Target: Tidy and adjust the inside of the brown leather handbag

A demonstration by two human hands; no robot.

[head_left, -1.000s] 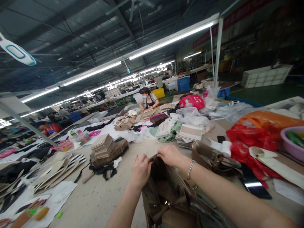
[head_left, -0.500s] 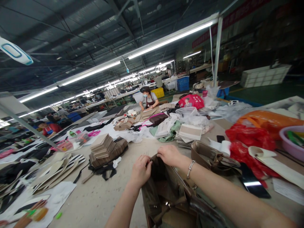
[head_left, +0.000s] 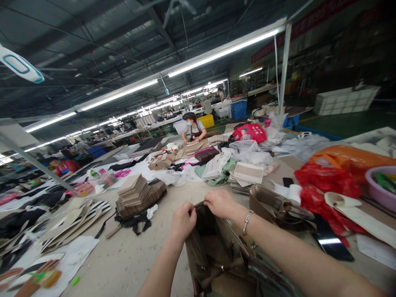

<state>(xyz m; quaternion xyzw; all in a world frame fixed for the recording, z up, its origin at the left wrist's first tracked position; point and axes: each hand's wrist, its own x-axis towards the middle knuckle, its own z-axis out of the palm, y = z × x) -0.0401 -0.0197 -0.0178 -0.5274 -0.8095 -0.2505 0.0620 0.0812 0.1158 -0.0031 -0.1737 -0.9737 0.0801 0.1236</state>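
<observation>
A dark olive-brown bag (head_left: pixel 213 251) stands with its mouth open at the table's near side, its lower part cut off by the frame. My left hand (head_left: pixel 183 219) pinches the far left corner of the bag's rim between thumb and fingers. Close beside it, my right hand (head_left: pixel 220 203) grips the same far edge, and a metal bracelet circles that wrist. Small metal fittings glint inside the bag. A second brown bag (head_left: pixel 266 202) lies just right of my right forearm.
Stacked brown fabric pieces (head_left: pixel 139 194) sit on the table (head_left: pixel 123 255) left of my hands. Flat cut panels (head_left: pixel 77 222) and a glue bottle (head_left: pixel 48 278) are farther left. Red plastic bags (head_left: pixel 328 185), a dark phone-like slab (head_left: pixel 332 239) and a purple basin (head_left: pixel 382 189) are right. A co-worker (head_left: pixel 194 128) sits beyond.
Both hands keep hold of the bag's rim in nearly the same place. The view has shifted very slightly. At lower left, another person's hand has moved a little.
</observation>
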